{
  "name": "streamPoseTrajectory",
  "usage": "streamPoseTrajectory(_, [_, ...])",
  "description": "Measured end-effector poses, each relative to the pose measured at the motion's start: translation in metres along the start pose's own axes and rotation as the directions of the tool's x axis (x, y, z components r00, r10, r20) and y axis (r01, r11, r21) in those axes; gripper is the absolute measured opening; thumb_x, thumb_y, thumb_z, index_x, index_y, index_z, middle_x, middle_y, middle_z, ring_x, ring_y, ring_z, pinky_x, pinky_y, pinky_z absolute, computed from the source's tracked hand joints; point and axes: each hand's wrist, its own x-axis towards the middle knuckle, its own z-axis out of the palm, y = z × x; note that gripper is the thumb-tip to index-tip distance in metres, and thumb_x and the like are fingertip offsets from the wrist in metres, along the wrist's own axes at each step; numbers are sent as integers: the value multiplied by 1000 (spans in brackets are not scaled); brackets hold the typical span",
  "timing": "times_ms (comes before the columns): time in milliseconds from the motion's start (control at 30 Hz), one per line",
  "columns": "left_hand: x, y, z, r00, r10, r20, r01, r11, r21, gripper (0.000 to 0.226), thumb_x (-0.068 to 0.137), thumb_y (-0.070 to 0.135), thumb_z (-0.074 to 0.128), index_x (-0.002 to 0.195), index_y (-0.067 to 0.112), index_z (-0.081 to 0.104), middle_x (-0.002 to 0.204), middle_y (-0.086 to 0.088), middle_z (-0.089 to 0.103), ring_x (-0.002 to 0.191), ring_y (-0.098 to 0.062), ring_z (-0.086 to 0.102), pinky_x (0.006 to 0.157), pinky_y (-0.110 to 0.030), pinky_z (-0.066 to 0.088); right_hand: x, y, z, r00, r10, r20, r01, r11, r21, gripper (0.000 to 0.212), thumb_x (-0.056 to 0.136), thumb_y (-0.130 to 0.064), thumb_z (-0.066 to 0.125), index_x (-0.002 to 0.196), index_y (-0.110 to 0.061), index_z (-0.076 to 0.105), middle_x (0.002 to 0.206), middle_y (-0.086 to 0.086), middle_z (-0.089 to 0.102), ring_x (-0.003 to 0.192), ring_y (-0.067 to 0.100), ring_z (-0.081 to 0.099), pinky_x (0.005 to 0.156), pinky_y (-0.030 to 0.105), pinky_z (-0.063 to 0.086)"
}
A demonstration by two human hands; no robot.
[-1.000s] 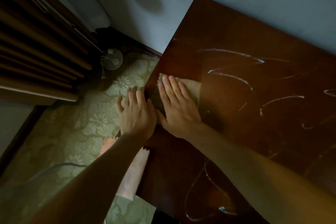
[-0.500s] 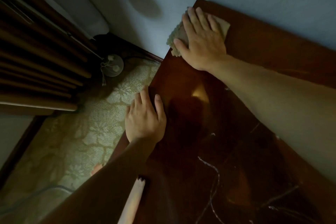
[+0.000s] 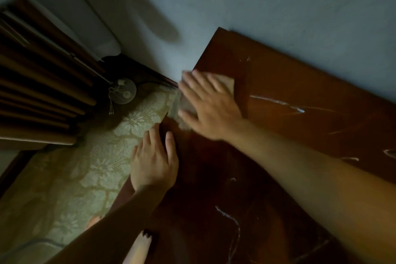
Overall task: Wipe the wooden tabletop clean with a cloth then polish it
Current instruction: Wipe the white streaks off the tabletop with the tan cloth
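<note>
Two bare forearms, no sleeves or jewellery worn, are seen ending in the left hand (image 3: 153, 162) and right hand (image 3: 211, 106).

Right hand (image 3: 211, 106) flat, fingers spread, pressing beige cloth (image 3: 226, 83) onto dark wooden bench (image 3: 289, 126) at its left edge; cloth overhangs edge, blurred. Left hand (image 3: 153, 162) rests on same edge nearer person, fingers straight. Pale streaks (image 3: 278, 102) across bench surface. Patterned carpet (image 3: 70, 182) left below; grey wall (image 3: 257, 2) behind.
</note>
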Motion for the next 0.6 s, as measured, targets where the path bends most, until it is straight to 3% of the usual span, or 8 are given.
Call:
streamPoseTrajectory(167, [0,-2,1,1000,2,-2,-1,999,37,61,102,50,21,136,6,47,125,-15,63,113,-32,62,97,-43,45,66,87,-19,977,213,-3,-212,977,36,74,105,-61,21,164,-20,8,173,1,1,159,18,-4,127,41,-3])
streamPoseTrajectory(333, [0,-1,-1,1000,16,10,-17,998,53,61,102,51,21,136,7,46,122,-14,63,110,-31,63,95,-44,45,53,67,-15,960,278,-36,-276,959,61,74,104,-60,22,164,-17,11,173,4,2,159,21,-2,128,44,-1])
streamPoseTrajectory(500, [1,-1,-1,1000,16,17,-17,998,63,61,101,54,20,133,9,45,120,-14,61,107,-33,62,91,-46,48,-31,-17,6,995,79,-54,-77,996,44,77,102,-62,18,163,-17,13,172,8,8,159,25,4,128,47,5])
streamPoseTrajectory(600, [0,0,-1,1000,15,7,-15,998,58,59,100,54,22,132,9,45,118,-15,61,105,-34,62,88,-48,49,-55,-22,13,999,-17,-41,19,998,59,76,102,-62,23,163,-16,17,171,6,13,159,24,7,128,47,7])
